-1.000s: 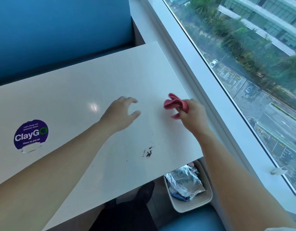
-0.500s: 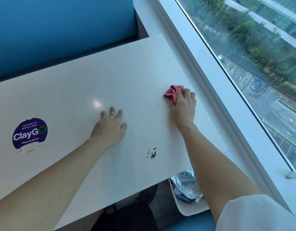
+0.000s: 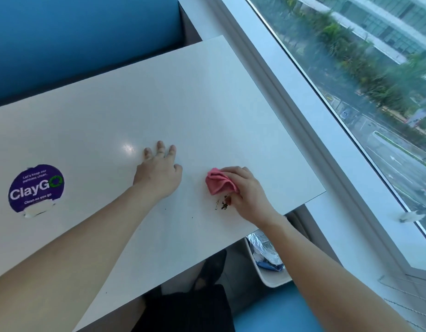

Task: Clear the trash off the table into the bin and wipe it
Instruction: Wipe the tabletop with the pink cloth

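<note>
Your right hand (image 3: pixel 249 195) grips the cloth (image 3: pixel 218 183) on the table (image 3: pixel 159 97), crumbs (image 3: pixel 223 206) at its 6 o'clock, likely bound for the bin (image 3: pixel 271 279) at 5 o'clock. Your left hand (image 3: pixel 159 173) lies flat, fingers spread, bracing.

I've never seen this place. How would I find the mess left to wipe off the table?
Start at the white table beside the big window. Near its window-side front corner the right hand holds a pink cloth. On the cloth's near side lie the crumbs: a small cluster of loose brown specks, unlike the flat purple sticker far left.
</note>
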Tool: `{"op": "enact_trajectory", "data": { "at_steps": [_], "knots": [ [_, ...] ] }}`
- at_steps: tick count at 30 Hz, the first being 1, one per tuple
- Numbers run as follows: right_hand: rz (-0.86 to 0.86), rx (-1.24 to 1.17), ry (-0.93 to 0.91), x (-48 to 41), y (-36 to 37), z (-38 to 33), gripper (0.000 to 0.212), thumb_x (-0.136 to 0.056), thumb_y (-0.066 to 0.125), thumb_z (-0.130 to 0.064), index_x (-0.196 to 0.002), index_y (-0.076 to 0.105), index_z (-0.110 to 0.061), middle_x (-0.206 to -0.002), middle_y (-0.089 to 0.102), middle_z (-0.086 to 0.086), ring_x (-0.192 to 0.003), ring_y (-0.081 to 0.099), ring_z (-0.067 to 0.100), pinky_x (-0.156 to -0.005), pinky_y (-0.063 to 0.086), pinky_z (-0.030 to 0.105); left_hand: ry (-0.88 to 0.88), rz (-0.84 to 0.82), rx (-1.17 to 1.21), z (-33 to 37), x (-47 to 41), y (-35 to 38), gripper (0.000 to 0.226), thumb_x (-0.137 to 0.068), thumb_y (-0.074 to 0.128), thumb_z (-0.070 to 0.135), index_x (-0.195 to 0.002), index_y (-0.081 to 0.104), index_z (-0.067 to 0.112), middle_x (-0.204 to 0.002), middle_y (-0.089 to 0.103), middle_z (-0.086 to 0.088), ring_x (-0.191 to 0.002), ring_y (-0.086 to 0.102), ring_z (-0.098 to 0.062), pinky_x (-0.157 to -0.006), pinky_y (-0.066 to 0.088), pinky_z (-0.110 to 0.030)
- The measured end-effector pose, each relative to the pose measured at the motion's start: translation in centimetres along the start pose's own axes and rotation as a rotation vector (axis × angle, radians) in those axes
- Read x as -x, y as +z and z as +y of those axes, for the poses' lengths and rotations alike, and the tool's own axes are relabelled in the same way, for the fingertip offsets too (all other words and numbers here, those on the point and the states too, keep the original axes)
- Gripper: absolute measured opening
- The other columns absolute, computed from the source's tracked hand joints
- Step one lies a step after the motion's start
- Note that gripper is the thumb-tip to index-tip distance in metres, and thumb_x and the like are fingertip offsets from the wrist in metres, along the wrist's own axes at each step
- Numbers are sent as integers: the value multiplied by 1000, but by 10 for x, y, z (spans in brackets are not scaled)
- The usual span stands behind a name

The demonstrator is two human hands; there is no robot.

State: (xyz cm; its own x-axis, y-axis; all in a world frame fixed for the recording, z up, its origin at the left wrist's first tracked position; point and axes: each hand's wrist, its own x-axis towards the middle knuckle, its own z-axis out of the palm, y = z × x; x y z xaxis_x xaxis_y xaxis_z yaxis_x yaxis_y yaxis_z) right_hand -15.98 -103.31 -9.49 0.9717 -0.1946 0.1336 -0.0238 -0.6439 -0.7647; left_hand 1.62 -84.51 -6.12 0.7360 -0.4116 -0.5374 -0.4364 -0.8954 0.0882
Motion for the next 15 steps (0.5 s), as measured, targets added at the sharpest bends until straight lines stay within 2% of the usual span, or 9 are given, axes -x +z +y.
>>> {"op": "enact_trajectory", "data": {
  "at_steps": [2,3,6,7,8,10,12,13,15],
  "knots": [
    [149,-194,167,-1,-12,-6,64,-78,51,21,-128,70,-15,-126,64,-4,-114,61,21,-75,59,26,1,3,-8,0,0,0,64,-104,23,35,-164,7,25,-173,-2,-5,-155,6,-42,-115,36,-54],
    [236,-263,232,-5,-21,-8,57,-84,52,20,-125,71,-14,-123,65,-2,-111,64,19,-70,58,23,2,1,-12,0,0,0,64,-104,23,35,-165,6,24,-173,-2,-6,-155,5,-43,-115,36,-54],
    [456,-271,374,-28,-51,6,31,-94,59,7,-115,72,-13,-107,66,5,-79,66,12,-57,51,16,2,-2,-30,2,2,1,64,-104,23,36,-165,5,23,-173,-3,-7,-155,5,-44,-115,36,-55],
    [487,-277,419,-39,-59,13,30,-96,58,5,-113,71,-16,-107,66,7,-77,67,14,-55,52,17,1,-4,-38,3,2,1,64,-104,23,36,-165,5,23,-173,-2,-7,-154,6,-45,-115,37,-55],
    [504,-252,449,-51,-65,21,34,-95,55,5,-114,70,-19,-110,65,7,-85,69,19,-55,55,19,1,-6,-45,3,2,1,64,-104,23,36,-165,5,22,-173,-2,-8,-154,7,-45,-115,37,-56],
    [504,-140,426,-69,-65,34,43,-87,54,6,-115,72,-21,-114,63,-4,-105,64,21,-62,62,31,4,-9,-61,4,1,1,64,-105,23,36,-165,5,22,-173,-2,-8,-154,7,-46,-114,38,-56],
    [462,46,365,-86,-52,47,40,-85,65,-6,-120,72,-23,-121,62,-16,-117,55,17,-88,59,43,3,-12,-75,3,0,1,64,-105,23,36,-164,4,21,-173,-2,-8,-153,8,-47,-113,39,-56],
    [435,178,355,-94,-42,53,38,-88,70,-17,-126,69,-22,-129,61,-14,-122,49,18,-103,49,38,2,-14,-81,3,-1,1,65,-104,22,36,-164,4,21,-173,-2,-8,-153,8,-47,-113,39,-56],
    [426,305,389,-116,-26,63,47,-93,69,-34,-137,62,-18,-142,57,-5,-129,41,19,-113,37,32,1,-13,-92,3,-3,2,65,-104,22,36,-164,2,19,-172,-3,-9,-153,8,-48,-113,39,-57]
  ]
}}
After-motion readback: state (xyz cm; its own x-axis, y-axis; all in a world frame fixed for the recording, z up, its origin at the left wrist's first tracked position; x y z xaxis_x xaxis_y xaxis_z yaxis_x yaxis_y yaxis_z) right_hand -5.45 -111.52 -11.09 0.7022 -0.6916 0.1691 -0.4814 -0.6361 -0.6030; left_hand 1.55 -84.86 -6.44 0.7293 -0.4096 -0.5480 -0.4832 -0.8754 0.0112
